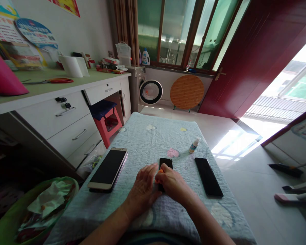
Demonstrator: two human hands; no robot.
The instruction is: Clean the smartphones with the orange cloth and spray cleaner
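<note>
A small black phone [165, 163] lies in the middle of a light blue quilted cloth [148, 139] over a narrow table. My right hand [171, 182] rests on the phone's near end, fingers closed on a small orange thing [160, 172] that I cannot name. Beside it, my left hand [142, 190] touches the phone's left edge with the fingers held together and slightly curled. A gold-edged phone [108, 168] lies to the left and a long black phone [208, 176] to the right. A small spray bottle [194, 145] lies beyond the right phone.
A white desk with drawers [66, 115] runs along the left, with a red stool [107, 122] under it. A green bin of crumpled waste [38, 207] sits at the near left. A washing machine [149, 90], a round wooden tabletop [186, 91] and an open red door [255, 58] stand beyond.
</note>
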